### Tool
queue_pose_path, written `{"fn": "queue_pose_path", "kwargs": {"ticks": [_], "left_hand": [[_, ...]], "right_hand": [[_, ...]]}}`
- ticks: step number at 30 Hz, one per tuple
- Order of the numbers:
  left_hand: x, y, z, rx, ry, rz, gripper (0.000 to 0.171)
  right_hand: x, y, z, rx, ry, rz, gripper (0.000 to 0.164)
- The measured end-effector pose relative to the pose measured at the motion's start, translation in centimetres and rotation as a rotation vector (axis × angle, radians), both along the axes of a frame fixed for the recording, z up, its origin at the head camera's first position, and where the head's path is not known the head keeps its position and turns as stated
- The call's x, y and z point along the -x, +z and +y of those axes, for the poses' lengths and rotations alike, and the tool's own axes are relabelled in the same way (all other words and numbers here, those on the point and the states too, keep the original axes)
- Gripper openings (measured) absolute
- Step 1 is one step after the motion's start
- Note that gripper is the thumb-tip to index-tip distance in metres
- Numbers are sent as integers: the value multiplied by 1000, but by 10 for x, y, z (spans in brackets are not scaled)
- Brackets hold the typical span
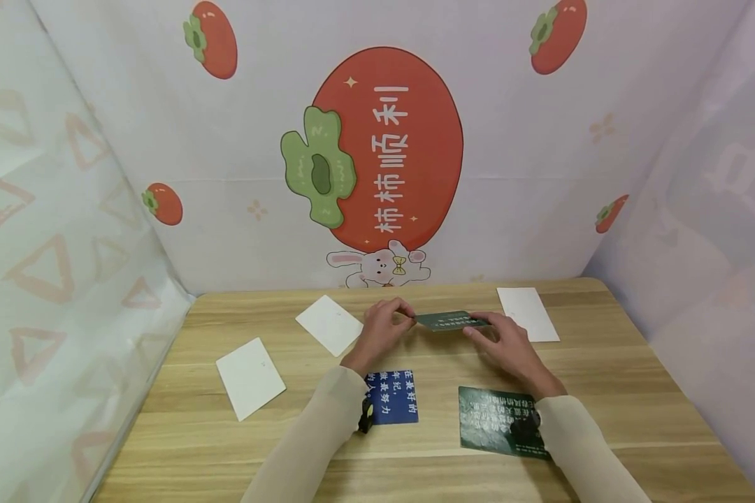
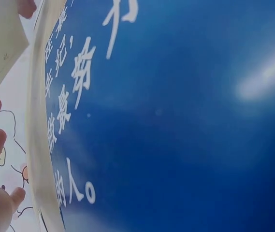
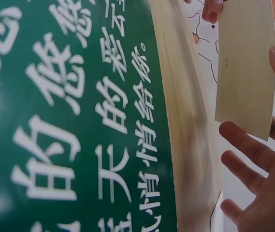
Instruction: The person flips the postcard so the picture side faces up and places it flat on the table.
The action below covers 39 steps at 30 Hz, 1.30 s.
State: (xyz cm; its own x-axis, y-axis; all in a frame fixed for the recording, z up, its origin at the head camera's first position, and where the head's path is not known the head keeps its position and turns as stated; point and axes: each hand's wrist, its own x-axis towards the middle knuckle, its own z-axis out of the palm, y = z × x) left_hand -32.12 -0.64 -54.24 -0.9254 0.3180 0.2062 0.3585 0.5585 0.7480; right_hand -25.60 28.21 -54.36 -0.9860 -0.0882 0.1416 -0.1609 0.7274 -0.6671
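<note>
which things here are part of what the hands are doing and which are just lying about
In the job:
left hand
right hand
held green card, gripped by both

Lying about, though perhaps from the same set:
blue card
lower green card
leftmost white card
middle white card
rightmost white card

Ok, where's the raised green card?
In the head view, the raised green card is right of centre, held between the left hand and right hand.
</note>
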Motion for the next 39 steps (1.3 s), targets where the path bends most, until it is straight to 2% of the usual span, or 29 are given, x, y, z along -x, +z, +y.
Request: {"fn": "queue_pose_path", "kwargs": {"ticks": [5, 15, 25, 33, 39], "left_hand": [[-1, 2, -1, 6, 0, -11, 6], [2, -1, -7, 61, -44, -23, 14], [3, -2, -10, 83, -63, -29, 15], [4, -3, -8, 154, -79, -26, 12], [3, 0, -9, 188, -79, -26, 10]], "right_hand": [[-1, -1, -1, -41, 14, 22, 61], [-2, -4, 1, -205, 40, 75, 68], [-2, -4, -3, -280, 61, 98, 73], [-3, -4, -7, -353, 48, 119, 73], [-6, -3, -10, -393, 67, 122, 72]]}}
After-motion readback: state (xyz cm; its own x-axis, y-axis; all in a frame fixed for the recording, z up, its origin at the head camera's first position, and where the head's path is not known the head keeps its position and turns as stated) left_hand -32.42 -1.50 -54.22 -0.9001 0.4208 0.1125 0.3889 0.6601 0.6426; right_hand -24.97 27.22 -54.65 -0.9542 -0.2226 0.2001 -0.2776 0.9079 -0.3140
